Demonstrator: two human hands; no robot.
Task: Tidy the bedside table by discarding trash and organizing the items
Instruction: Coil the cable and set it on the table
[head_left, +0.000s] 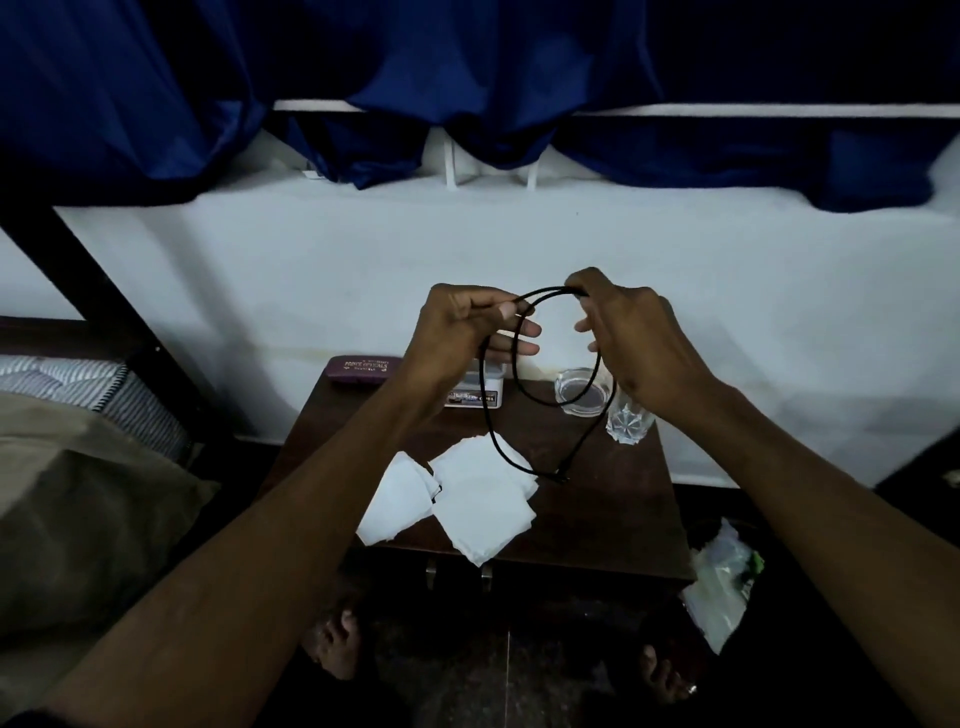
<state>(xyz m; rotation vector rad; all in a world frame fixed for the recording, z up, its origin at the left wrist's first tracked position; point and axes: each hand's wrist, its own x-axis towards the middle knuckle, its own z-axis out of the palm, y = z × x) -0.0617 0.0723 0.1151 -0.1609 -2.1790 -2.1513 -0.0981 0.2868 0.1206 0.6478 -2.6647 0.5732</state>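
**Two hands looping a black cable above a cluttered bedside desk**

Head view: At the centre of the frame, both hands are raised above a small dark wooden desk (613, 499). The left hand (462, 325) is pinching a thin black cable (488, 415) between thumb and fingers, with the other fingers partly spread. The right hand (631, 343) is gripping the same cable at its top, fingers curled around it. The cable is hanging between the hands in loose loops, its lowest bend dangling just over the desk.

On the desk, two white tissues (478, 499) are lying flat and overlapping near the front edge, just below centre. A maroon glasses case (361, 369) is sitting at the back left corner. A small white box (475, 397) is standing behind the left wrist, partly hidden. A clear round glass dish (579, 397) and a cut-glass tumbler (626, 423) are sitting at the back right, close together.

At the lower right, a bag-lined bin (722, 582) is standing on the floor beside the desk. A bed (78, 493) is filling the left edge. Blue curtains (467, 78) are hanging across the top, above a pale wall.
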